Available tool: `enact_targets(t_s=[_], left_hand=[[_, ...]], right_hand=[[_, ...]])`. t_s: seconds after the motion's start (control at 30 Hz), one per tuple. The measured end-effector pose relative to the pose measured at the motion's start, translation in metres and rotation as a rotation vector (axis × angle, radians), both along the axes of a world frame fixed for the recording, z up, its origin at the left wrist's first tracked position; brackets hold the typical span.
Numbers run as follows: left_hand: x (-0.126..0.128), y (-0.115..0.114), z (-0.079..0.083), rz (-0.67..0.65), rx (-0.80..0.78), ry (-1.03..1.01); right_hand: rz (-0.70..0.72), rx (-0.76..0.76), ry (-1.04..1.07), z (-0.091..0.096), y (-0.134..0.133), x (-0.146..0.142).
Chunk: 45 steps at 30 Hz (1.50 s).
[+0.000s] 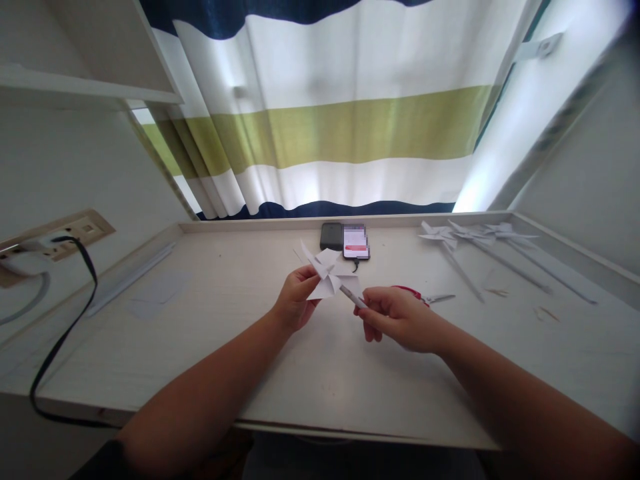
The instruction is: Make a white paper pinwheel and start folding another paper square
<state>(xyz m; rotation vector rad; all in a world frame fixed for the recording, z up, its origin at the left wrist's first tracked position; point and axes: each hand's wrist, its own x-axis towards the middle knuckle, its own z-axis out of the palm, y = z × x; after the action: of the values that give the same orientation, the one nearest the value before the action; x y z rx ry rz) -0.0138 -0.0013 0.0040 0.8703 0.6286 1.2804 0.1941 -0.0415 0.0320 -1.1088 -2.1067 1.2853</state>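
My left hand (pixel 299 297) pinches a folded white paper pinwheel (pixel 327 270) by its left side, the blades facing up towards me. Between the thumb and fingers of my right hand (pixel 397 317) is a slim pale stick-like tool (pixel 353 297) with a greyish end, too blurred to name more exactly. Its end points at the pinwheel's lower right blade and appears very close to it; I cannot tell whether they touch. Just behind my right hand lie red-handled scissors (pixel 440 298), their handles partly hidden.
A phone (pixel 355 241) with a lit screen and a cable lies beside a black case (pixel 331 236). Several pinwheels on sticks (pixel 465 270) lie at the right, near small wooden pieces (pixel 497 292). Paper sheets (pixel 155 293) and white strips (pixel 131 280) lie left. A black cord (pixel 60 343) hangs at the left.
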Motion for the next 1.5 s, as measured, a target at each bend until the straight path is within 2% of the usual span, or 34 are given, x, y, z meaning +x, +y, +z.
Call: enact_targets(t_s=[0.1, 0.23, 0.43, 0.6, 0.83, 1.27, 1.4, 1.5], left_hand=[[0.000, 0.002, -0.002, 0.010, 0.028, 0.003], [-0.001, 0.003, -0.004, 0.057, 0.139, 0.029], [-0.003, -0.001, 0.000, 0.061, 0.254, 0.024], [-0.003, -0.002, 0.002, 0.065, 0.246, 0.067], [-0.007, -0.002, 0.006, -0.020, 0.237, 0.074], [-0.019, 0.007, 0.001, 0.052, 0.281, 0.245], [-0.019, 0.008, 0.000, 0.111, 0.302, 0.238], [-0.016, 0.007, -0.001, 0.150, 0.298, 0.227]], right_hand=[[0.011, -0.006, 0.018, 0.000, 0.001, 0.001], [0.036, -0.044, 0.050, 0.001, 0.001, 0.002], [0.081, -0.091, 0.110, -0.001, 0.000, 0.000], [0.096, -0.090, 0.148, -0.003, -0.001, 0.000], [0.085, -0.060, 0.150, -0.004, 0.002, 0.004], [0.043, -0.062, 0.048, -0.001, 0.004, 0.004], [-0.025, 0.066, -0.081, 0.002, 0.005, 0.003], [-0.026, 0.126, -0.126, 0.003, 0.005, 0.002]])
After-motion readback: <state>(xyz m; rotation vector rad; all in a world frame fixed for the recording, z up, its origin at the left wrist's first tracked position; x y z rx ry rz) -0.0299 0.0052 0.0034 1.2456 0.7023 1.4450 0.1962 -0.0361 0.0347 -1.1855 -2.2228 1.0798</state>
